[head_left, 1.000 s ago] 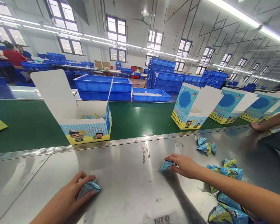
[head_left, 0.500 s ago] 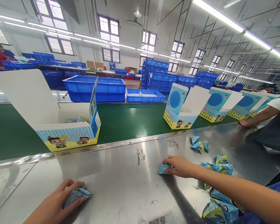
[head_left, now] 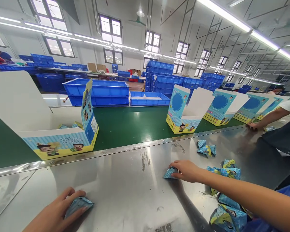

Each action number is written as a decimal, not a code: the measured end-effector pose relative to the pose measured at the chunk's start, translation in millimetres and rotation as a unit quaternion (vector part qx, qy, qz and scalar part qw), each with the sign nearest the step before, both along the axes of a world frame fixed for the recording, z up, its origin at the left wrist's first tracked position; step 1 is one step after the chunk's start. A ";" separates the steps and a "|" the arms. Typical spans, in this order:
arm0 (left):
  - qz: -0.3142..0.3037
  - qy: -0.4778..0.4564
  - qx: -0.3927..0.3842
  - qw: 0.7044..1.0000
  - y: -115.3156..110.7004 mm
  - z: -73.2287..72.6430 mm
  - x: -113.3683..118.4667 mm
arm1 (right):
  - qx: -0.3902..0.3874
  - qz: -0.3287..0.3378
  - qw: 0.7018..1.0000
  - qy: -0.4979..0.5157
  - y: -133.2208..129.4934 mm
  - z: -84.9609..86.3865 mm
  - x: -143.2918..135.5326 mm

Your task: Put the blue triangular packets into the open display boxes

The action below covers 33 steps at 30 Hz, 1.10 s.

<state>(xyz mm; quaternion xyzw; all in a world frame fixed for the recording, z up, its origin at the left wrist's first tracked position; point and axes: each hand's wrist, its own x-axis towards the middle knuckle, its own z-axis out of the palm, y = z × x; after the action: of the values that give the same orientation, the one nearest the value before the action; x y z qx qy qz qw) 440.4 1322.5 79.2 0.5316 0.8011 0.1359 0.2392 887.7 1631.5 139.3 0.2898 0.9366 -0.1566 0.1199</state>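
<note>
My left hand point(head_left: 65, 207) is closed round a blue pyramid-shaped packet point(head_left: 78, 205) low over the steel table point(head_left: 125, 193). Farther right, my right hand point(head_left: 183, 170) grips a second blue pyramid packet point(head_left: 169, 173) at the tabletop. A pile of similar blue and yellow packets point(head_left: 228, 217) lies beside and under my right forearm, partly hidden by it. Two more packets point(head_left: 207, 150) rest behind that forearm. Beyond my left hand, an open printed carton point(head_left: 60, 145) stands on the green conveyor belt point(head_left: 132, 124), with a few packets inside.
Several open cartons point(head_left: 183, 112) stand along the belt to the right. A co-worker's hand point(head_left: 252, 125) rests at the belt's edge on the far right. Across the belt are blue crates point(head_left: 96, 88) and tall crate stacks point(head_left: 160, 77). A metal rail point(head_left: 135, 146) edges the belt.
The cartons on the belt have shifted slightly left, the nearest one most. Its printed side flap leans farther left. Both hands keep their packets in nearly the same places.
</note>
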 end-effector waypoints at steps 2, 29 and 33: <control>-0.010 -0.005 -0.010 1.000 2.7 -0.5 3.1 | 0.004 -0.002 1.000 0.004 3.4 0.7 3.5; 0.018 0.043 0.058 0.997 49.0 -19.9 51.1 | 0.031 -0.021 0.999 -0.029 48.3 2.8 56.9; 0.012 0.035 0.053 0.998 55.9 -16.3 61.1 | 0.043 -0.027 0.998 -0.023 55.2 3.8 64.3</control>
<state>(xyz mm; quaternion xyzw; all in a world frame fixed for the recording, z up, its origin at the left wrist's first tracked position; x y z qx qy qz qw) 501.6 1378.5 62.9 0.5386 0.8068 0.1620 0.1811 951.9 1686.7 143.2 0.3231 0.9313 -0.1127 0.1247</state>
